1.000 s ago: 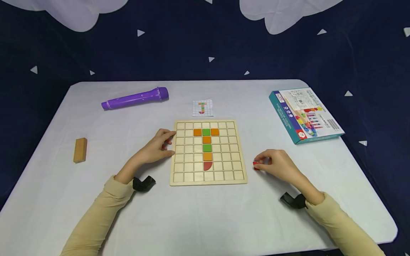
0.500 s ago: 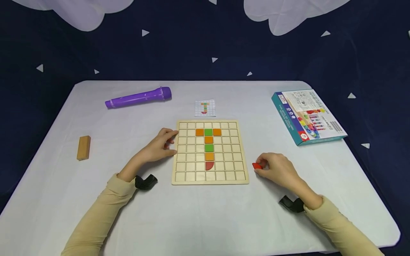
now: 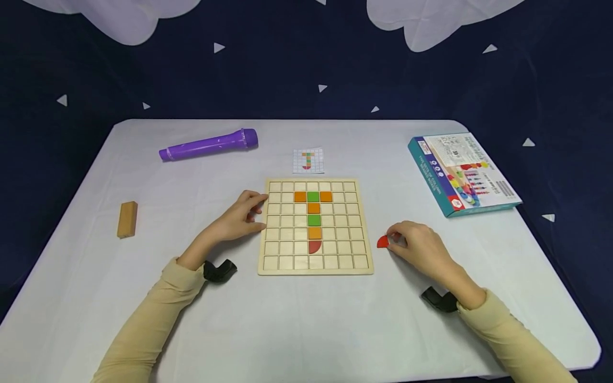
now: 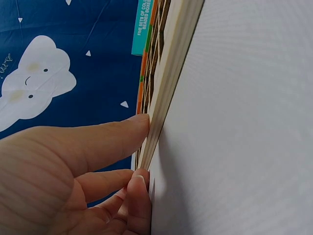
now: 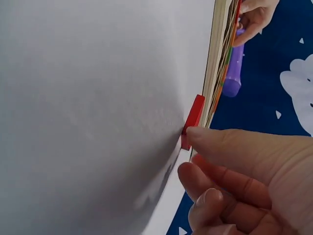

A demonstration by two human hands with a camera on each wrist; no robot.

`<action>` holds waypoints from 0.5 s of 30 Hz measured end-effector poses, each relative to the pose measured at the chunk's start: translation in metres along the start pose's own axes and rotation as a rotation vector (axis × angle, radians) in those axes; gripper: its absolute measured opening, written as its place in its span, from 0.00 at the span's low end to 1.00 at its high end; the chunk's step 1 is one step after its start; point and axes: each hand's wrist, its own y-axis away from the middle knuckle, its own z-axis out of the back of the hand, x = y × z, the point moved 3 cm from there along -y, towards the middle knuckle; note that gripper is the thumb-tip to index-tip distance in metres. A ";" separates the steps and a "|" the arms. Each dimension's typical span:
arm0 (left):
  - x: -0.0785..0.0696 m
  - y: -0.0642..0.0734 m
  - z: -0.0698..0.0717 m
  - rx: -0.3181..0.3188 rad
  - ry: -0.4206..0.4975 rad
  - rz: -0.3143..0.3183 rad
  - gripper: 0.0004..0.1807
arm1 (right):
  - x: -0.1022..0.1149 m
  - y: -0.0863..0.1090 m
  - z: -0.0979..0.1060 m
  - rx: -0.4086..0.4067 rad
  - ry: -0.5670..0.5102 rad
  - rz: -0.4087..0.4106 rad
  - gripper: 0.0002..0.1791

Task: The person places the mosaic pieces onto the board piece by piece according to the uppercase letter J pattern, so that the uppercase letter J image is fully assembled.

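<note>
A square wooden grid board (image 3: 275, 261) lies in the middle of the table in the head view. Orange and green square tiles form a T on it, with a dark red quarter-circle tile (image 3: 314, 246) at the stem's foot. My left hand (image 3: 235, 217) rests thumb and fingertips, spread apart, against the board's left edge. To the right of the board, my right hand (image 3: 421, 246) pinches a bright red quarter-circle tile (image 3: 382, 242) between thumb and fingers, its curved side toward the board. The right wrist view shows this tile (image 5: 194, 117) edge-on at the thumb tip.
Behind the board lies a small pattern card (image 3: 308, 161) with a similar figure. A purple microphone-shaped tube (image 3: 208, 145) is at the back left, a wooden block (image 3: 127, 219) at far left. A teal-edged flat box (image 3: 464, 175) occupies the back right.
The red tile, mostly covered by my right fingers a second ago, has been turned and now shows its quarter-circle face. My left hand stays at the board's edge.
</note>
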 end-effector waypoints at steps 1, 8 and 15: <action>0.000 0.000 0.000 0.000 -0.001 -0.001 0.38 | -0.001 -0.001 0.000 0.006 0.001 -0.015 0.07; 0.001 0.000 0.001 -0.002 0.001 -0.002 0.38 | 0.001 -0.008 -0.005 0.077 -0.065 0.013 0.09; 0.001 -0.001 0.000 -0.004 0.005 -0.001 0.38 | 0.010 -0.014 -0.009 0.108 -0.083 0.047 0.11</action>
